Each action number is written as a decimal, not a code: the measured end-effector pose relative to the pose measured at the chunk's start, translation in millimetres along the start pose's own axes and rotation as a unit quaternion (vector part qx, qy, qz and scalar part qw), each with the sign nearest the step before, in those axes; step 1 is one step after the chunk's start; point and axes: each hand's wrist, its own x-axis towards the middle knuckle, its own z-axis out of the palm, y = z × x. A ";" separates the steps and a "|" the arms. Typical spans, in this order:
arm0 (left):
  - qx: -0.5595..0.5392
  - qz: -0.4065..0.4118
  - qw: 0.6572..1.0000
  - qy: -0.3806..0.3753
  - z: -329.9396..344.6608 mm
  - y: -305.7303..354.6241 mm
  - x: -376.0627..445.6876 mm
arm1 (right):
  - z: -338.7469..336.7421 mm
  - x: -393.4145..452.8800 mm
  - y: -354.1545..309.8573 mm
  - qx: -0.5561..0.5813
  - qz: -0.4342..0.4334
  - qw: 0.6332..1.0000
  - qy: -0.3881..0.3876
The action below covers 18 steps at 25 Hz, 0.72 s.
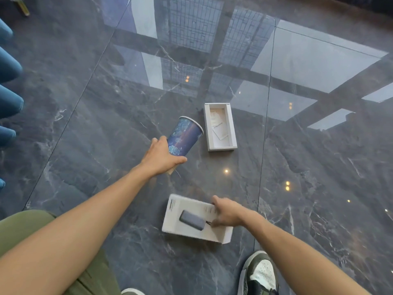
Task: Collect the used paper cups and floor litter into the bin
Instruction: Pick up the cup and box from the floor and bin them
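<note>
Your left hand (162,157) is wrapped around the base of the blue paper cup (184,136), which tilts above the dark floor (85,124); it looks light and easily crushed, so hold low and gently. Your right hand (228,212) pinches the edge of the white box lid (191,220), likely stiff but light. Just beyond the cup, the open box tray (220,127) holds only paper leaflets; no bin is visible.

floor (85,128): dark polished marble | left edge: blue upholstered seat (8,86) | bottom: green-white shoe (258,273)
</note>
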 end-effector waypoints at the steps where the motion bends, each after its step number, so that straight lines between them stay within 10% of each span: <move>1: -0.017 0.004 1.000 0.016 -4.3 3.1 0.6 | -16.7 1.0 3.2 0.103 -0.006 0.995 0.010; 6: -0.127 -0.054 0.987 0.085 -34.8 -0.4 3.5 | -111.9 7.5 13.9 0.454 -0.042 0.875 0.164; 9: -0.143 -0.070 0.984 0.079 -35.9 -5.5 2.4 | -146.0 42.0 26.6 0.462 0.004 0.837 0.295; 18: -0.105 -0.032 0.994 0.028 -26.9 -12.4 -11.9 | -165.0 120.7 27.5 0.399 0.175 0.833 0.342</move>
